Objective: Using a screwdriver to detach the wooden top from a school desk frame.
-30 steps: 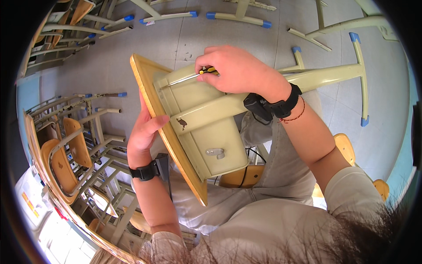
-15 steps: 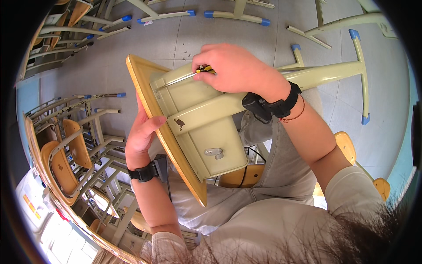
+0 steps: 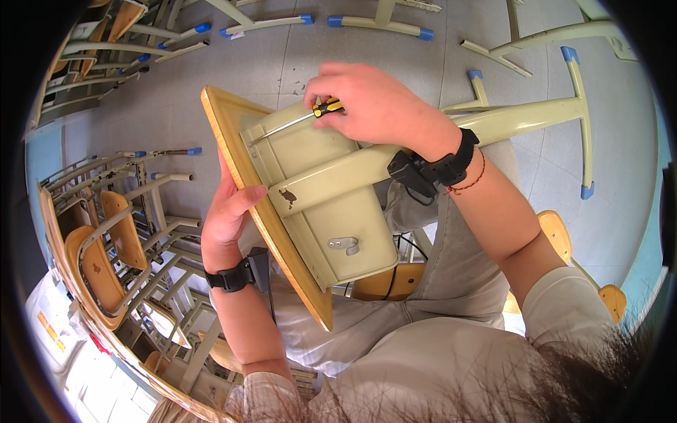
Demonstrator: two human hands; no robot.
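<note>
A tipped-over school desk with a wooden top (image 3: 233, 141) and cream metal underside (image 3: 321, 183) rests across my lap, its footed leg reaching right. My left hand (image 3: 229, 208) grips the top's edge, thumb over it. My right hand (image 3: 370, 106) holds a screwdriver (image 3: 328, 107) with a yellow and black handle, its shaft angled down-left to the metal underside near the wooden top. A small silver bracket (image 3: 342, 244) sits lower on the metal. Black straps with small boxes are on both my forearms.
Stacked metal and wooden chairs (image 3: 120, 233) fill the left side. Desk feet with blue caps (image 3: 426, 34) stand along the back on a grey tiled floor (image 3: 374, 56). Wooden seat parts (image 3: 553, 233) show at the right behind my arm, and a pale blue wall (image 3: 656, 148) at the far right.
My right hand has shifted slightly up and left, with more of the screwdriver handle now showing. The desk moved slightly left between the first and second frames, along with my left hand.
</note>
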